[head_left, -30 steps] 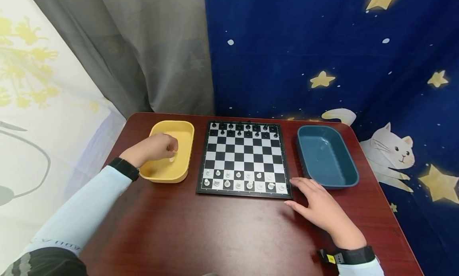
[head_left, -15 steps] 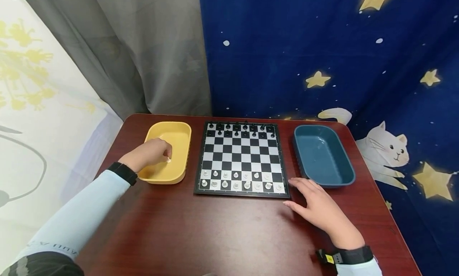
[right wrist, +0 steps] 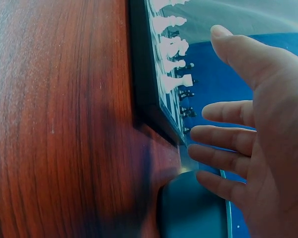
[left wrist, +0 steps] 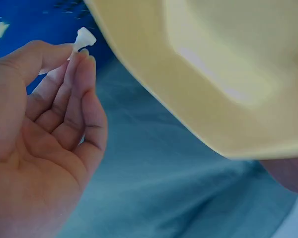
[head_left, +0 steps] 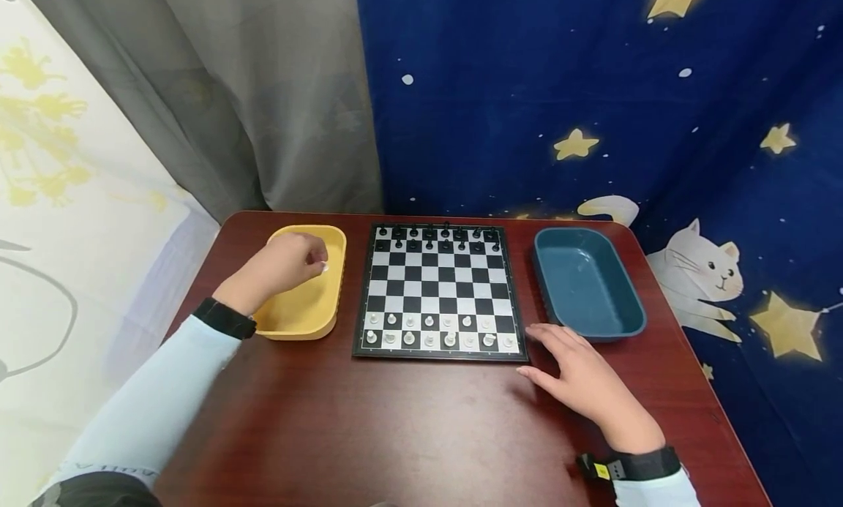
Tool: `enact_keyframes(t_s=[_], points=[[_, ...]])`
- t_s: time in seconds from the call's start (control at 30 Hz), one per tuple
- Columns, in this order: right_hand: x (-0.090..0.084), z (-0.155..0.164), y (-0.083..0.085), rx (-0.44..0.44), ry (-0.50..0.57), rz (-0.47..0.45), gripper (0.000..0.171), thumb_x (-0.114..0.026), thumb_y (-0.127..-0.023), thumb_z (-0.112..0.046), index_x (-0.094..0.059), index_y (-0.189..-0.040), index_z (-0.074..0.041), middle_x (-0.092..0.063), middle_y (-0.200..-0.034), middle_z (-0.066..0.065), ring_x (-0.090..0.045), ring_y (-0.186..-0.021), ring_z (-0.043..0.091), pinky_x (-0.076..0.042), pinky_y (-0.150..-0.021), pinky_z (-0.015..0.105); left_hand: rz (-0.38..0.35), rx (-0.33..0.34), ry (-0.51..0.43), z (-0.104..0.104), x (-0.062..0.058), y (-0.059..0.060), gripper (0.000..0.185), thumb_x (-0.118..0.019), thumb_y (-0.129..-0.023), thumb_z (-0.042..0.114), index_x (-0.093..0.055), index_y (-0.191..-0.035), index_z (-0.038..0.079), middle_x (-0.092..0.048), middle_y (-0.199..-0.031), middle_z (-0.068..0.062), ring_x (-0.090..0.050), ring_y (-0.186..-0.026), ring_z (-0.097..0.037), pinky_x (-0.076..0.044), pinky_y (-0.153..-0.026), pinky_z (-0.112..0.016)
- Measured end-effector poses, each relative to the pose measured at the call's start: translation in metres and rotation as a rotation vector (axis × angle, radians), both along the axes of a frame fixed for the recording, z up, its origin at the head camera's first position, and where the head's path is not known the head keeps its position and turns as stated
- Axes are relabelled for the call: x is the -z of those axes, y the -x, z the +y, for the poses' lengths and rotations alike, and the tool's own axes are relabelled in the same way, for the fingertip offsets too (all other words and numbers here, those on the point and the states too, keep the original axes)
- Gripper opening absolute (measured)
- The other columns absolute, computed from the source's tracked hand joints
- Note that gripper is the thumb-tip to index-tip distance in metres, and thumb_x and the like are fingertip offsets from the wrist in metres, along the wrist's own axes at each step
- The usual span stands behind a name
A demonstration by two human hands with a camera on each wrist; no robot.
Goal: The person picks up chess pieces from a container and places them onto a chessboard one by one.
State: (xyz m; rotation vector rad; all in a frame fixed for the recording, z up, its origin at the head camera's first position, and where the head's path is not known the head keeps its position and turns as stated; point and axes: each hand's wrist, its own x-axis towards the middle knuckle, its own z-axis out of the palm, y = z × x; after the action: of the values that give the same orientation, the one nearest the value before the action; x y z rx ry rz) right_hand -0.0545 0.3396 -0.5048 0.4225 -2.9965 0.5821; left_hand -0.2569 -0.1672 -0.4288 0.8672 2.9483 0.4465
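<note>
Over the yellow tray (head_left: 309, 302), my left hand (head_left: 279, 267) pinches a small white chess piece (left wrist: 84, 38) between thumb and fingertips; its base sticks out past the fingers in the left wrist view. The chessboard (head_left: 437, 284) lies at the middle of the table. White pieces fill most of its two near rows, while the square at the right end of the second row is bare. Black pieces stand along the two far rows. Beside the board's near right corner is my right hand (head_left: 582, 379), its fingers extended and holding nothing.
A dark teal tray (head_left: 589, 284) stands to the right of the board, just beyond my right hand. Behind the brown table (head_left: 421, 426) hang a grey curtain (head_left: 296, 97) and a blue star-patterned curtain (head_left: 500, 97).
From down in the yellow tray, my left hand has lifted up with the white chess piece pinched in its fingers. My right hand stays beside the board. The head view has shifted slightly.
</note>
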Motion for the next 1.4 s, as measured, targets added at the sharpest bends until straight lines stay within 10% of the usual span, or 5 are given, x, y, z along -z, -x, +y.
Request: enact_keyframes(t_s=[0.33,0.8,1.4], points=[[0.001,0.001,0.000,-0.012,0.002,0.006,0.073,-0.088,-0.093,-0.049,-0.066,-0.149,-0.007,-0.065,-0.150,0.015,-0.057,-0.141,0.040,-0.041,-0.120,0.067,0.046,0.257,-0.061,0.109,-0.005,-0.007,0.002,-0.077,-0.099,0.012,-0.077,-0.099,0.011,-0.071,-0.092,0.000,-0.064,-0.082,-0.018,-0.056,-0.078,-0.035],[0.004,0.005,-0.002,-0.022,0.014,0.016,0.073,-0.087,-0.094,-0.051,-0.066,-0.149,-0.007,-0.064,-0.150,0.015,-0.057,-0.141,0.039,-0.043,-0.118,0.065,0.002,0.669,0.101,0.263,0.015,-0.020,0.010,-0.072,-0.099,0.006,-0.077,-0.105,0.012,-0.074,-0.099,0.003,-0.067,-0.090,-0.011,-0.055,-0.087,-0.026],[0.006,0.009,-0.002,-0.031,0.020,0.020,0.074,-0.083,-0.096,-0.055,-0.065,-0.150,-0.008,-0.064,-0.150,0.015,-0.057,-0.141,0.039,-0.042,-0.119,0.065,-0.029,0.770,0.237,0.315,0.038,-0.030,0.008,-0.072,-0.104,0.010,-0.078,-0.106,0.015,-0.074,-0.101,0.005,-0.067,-0.092,-0.010,-0.054,-0.085,-0.026]])
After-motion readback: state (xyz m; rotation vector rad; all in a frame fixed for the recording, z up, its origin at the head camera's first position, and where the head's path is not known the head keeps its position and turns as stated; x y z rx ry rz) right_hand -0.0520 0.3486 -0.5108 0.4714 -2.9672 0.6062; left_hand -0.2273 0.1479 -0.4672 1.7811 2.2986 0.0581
